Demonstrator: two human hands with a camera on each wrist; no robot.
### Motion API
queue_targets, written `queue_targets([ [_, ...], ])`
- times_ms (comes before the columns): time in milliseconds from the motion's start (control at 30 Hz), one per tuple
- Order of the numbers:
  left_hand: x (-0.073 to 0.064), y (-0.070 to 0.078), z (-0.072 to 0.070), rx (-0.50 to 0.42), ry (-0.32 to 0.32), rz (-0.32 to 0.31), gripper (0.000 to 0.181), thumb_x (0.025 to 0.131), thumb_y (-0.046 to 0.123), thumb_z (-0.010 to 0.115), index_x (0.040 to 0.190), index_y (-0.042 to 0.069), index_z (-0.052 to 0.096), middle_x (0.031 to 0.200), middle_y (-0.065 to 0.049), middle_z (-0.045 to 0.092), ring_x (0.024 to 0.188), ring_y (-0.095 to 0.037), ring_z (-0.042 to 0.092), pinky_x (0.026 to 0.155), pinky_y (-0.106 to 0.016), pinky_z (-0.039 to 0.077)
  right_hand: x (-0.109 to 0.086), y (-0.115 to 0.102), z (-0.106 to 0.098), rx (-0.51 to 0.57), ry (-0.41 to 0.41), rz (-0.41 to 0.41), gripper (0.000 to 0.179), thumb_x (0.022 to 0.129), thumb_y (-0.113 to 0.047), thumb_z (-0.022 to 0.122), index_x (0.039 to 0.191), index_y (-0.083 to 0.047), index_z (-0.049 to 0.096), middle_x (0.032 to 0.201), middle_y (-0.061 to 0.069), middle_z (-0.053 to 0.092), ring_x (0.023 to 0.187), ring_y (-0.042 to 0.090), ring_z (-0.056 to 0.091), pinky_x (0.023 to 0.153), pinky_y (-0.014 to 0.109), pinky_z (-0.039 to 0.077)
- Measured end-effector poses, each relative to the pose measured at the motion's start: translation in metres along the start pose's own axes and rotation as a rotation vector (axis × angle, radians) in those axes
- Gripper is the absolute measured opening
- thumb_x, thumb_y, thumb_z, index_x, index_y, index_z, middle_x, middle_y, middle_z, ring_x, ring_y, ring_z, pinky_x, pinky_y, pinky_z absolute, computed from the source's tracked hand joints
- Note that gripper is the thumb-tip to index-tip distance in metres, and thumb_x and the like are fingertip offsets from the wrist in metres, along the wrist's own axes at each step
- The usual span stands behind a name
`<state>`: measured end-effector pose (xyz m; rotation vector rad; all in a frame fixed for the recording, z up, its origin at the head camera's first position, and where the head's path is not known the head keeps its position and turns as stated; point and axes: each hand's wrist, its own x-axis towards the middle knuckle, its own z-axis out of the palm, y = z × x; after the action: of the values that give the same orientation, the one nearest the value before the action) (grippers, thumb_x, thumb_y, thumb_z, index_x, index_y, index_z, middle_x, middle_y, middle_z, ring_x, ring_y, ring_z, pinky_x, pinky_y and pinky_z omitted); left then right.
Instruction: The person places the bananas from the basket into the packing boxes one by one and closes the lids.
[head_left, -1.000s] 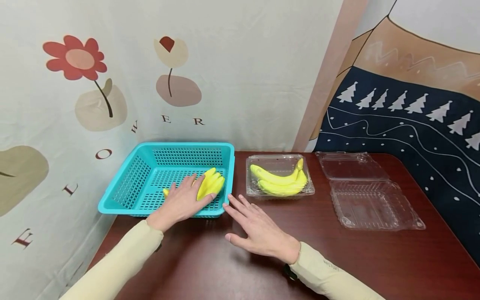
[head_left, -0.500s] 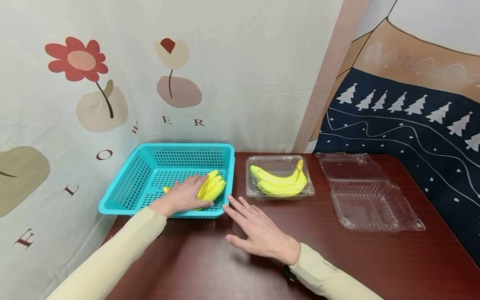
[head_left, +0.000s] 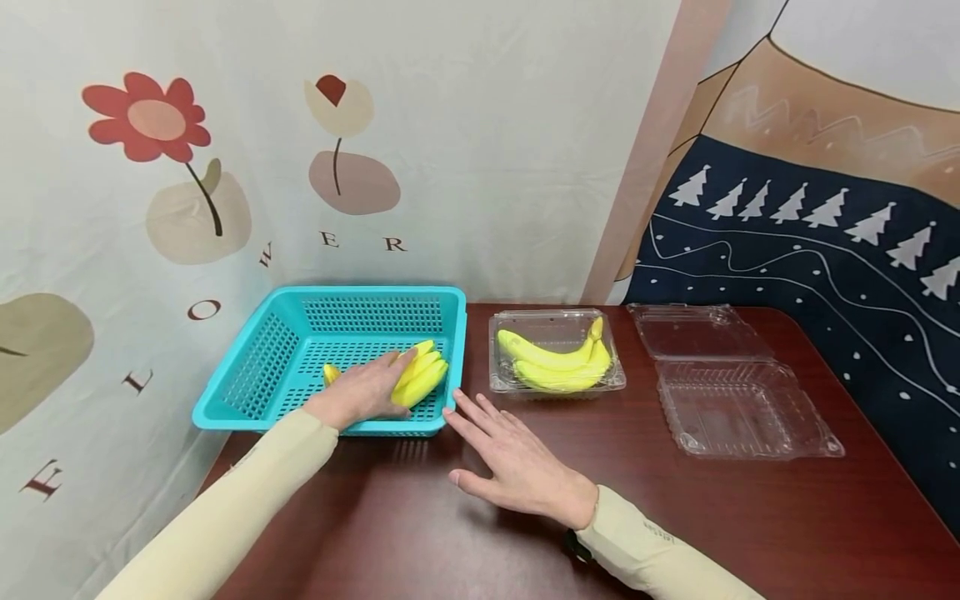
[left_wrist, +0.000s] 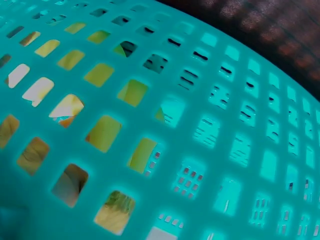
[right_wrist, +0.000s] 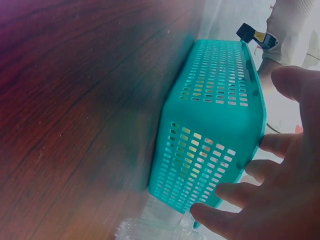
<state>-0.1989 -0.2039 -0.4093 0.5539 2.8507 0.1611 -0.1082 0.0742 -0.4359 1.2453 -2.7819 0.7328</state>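
Note:
A bunch of yellow bananas (head_left: 422, 377) lies at the right end of a turquoise perforated basket (head_left: 258, 367). My left hand (head_left: 365, 392) reaches over the near rim and grips the bunch from above, hiding its middle. The left wrist view looks through the basket wall (left_wrist: 195, 120), where yellow banana skin (left_wrist: 103, 132) and parts of the hand show in the holes. With fingers straight and spread, my right hand (head_left: 517, 462) is beside the basket's right front corner. In the right wrist view its fingertips are close to the rim; touching or not, I cannot tell.
Right of the basket stands a clear plastic clamshell box (head_left: 618, 379) with bananas (head_left: 561, 362) inside. Farther right lies an unfolded clear clamshell (head_left: 750, 408). All stand on a dark red-brown table (head_left: 420, 533) against a printed curtain (head_left: 510, 167).
My left hand has shifted from lying over the bananas to a closer grip, its thumb lower at the near side. The bunch has turned slightly. My right hand has stayed put.

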Motion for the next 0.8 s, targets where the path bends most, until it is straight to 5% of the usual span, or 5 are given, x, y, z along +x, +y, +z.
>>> queue_targets([
  [333, 0.0014, -0.0026, 0.0023, 0.008, -0.004, -0.029, 0.109, 0.085, 0.037, 0.085, 0.166, 0.01, 0.018, 0.147, -0.033, 0.047, 0.123, -0.049, 0.057, 0.104, -0.062, 0.047, -0.0001, 0.0005, -0.001, 0.004, 0.0, -0.003, 0.073, 0.104, -0.053, 0.054, 0.165, -0.02, 0.03, 0.174, -0.003, 0.01, 0.157, 0.032, 0.02, 0.115, 0.061, 0.035],
  [600, 0.0023, -0.0033, 0.0034, 0.076, 0.071, 0.011, 0.105, 0.081, 0.037, 0.087, 0.164, 0.012, 0.028, 0.133, -0.027, 0.058, 0.103, -0.04, 0.063, 0.087, -0.06, 0.054, -0.0005, 0.0029, -0.0019, 0.007, -0.006, -0.005, 0.073, 0.104, -0.053, 0.054, 0.165, -0.021, 0.029, 0.174, -0.004, 0.009, 0.156, 0.032, 0.02, 0.116, 0.06, 0.034],
  [800, 0.0001, -0.0046, 0.0001, 0.061, 0.133, 0.019, 0.105, 0.08, 0.035, 0.086, 0.164, 0.012, 0.027, 0.137, -0.028, 0.057, 0.109, -0.043, 0.063, 0.09, -0.062, 0.052, -0.0003, 0.0049, -0.0012, 0.008, 0.006, -0.018, 0.073, 0.104, -0.052, 0.056, 0.165, -0.023, 0.029, 0.174, -0.004, 0.01, 0.155, 0.034, 0.023, 0.115, 0.061, 0.036],
])
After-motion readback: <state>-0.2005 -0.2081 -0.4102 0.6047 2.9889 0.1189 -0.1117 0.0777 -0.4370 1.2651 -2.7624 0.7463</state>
